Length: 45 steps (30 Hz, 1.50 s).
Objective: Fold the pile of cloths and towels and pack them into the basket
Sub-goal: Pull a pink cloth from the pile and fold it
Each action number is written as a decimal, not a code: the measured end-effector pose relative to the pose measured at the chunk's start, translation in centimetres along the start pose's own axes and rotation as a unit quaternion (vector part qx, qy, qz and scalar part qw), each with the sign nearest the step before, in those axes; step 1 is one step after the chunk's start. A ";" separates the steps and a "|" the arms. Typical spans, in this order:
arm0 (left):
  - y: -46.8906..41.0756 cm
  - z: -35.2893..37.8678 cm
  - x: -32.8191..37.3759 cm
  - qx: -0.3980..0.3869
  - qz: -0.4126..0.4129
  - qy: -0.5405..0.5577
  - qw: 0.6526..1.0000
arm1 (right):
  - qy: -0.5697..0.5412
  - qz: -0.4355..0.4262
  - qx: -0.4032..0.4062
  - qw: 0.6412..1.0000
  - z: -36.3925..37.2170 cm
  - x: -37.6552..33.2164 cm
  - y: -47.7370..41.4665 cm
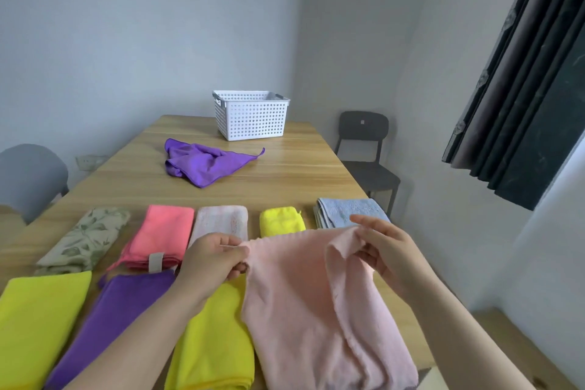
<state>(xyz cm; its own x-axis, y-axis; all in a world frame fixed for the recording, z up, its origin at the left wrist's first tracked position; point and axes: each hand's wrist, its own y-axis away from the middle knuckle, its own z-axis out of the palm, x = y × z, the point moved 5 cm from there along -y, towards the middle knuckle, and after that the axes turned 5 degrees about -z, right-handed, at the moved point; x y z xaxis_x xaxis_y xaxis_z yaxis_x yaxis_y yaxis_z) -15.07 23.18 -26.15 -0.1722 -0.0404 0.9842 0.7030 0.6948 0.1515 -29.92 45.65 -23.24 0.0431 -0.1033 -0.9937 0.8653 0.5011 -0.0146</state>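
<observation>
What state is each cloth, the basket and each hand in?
basket: upright, no cloth showing.
loose purple cloth: crumpled, unfolded.
pink towel: held up, partly folded.
left hand: pinches pink towel's top edge.
right hand: pinches pink towel's top edge.
floral cloth: folded.
coral cloth: folded.
white cloth: folded.
small yellow cloth: folded.
blue towel: folded.
left yellow cloth: folded.
near purple cloth: folded.
middle yellow cloth: folded.

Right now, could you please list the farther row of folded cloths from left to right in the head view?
Leaf-print cloth, coral cloth, whitish towel, small yellow cloth, light blue towel.
</observation>
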 end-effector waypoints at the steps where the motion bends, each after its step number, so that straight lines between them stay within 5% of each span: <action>1: -0.1 0.2 -0.2 -0.001 -0.001 0.003 1.000 | 0.008 0.003 -0.020 1.000 0.1 0.3 -0.1; 6: 0.5 1.1 -1.0 -0.015 0.019 -0.007 1.000 | 0.091 0.023 -0.055 0.994 0.3 1.2 -0.1; 13: 2.0 1.0 -1.7 0.013 0.050 -0.004 0.999 | 0.070 0.018 -0.152 0.986 1.2 1.6 1.8; 18: 3.3 1.6 -1.9 0.008 0.060 0.007 0.998 | 0.296 -0.130 -0.077 0.943 2.5 0.8 3.2; 27: 4.1 1.9 -2.5 -0.031 0.025 0.096 0.995 | 0.437 -0.324 -0.027 0.839 4.9 -0.1 4.4; 35: 4.7 2.0 -2.1 -0.046 0.031 0.108 0.993 | 0.316 -0.277 -0.092 0.903 7.5 1.4 4.8; 45: 5.0 2.2 -2.0 -0.055 0.032 0.119 0.991 | 0.359 -0.303 -0.040 0.882 8.2 2.2 4.4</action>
<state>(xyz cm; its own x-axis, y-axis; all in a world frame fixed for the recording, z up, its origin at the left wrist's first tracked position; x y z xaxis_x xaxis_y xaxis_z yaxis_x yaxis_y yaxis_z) -12.73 28.33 -27.59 0.0330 -0.1766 0.9837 0.7806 0.6193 0.0850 -21.91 40.55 -24.63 -0.7667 0.1837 -0.6152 0.5824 0.6023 -0.5459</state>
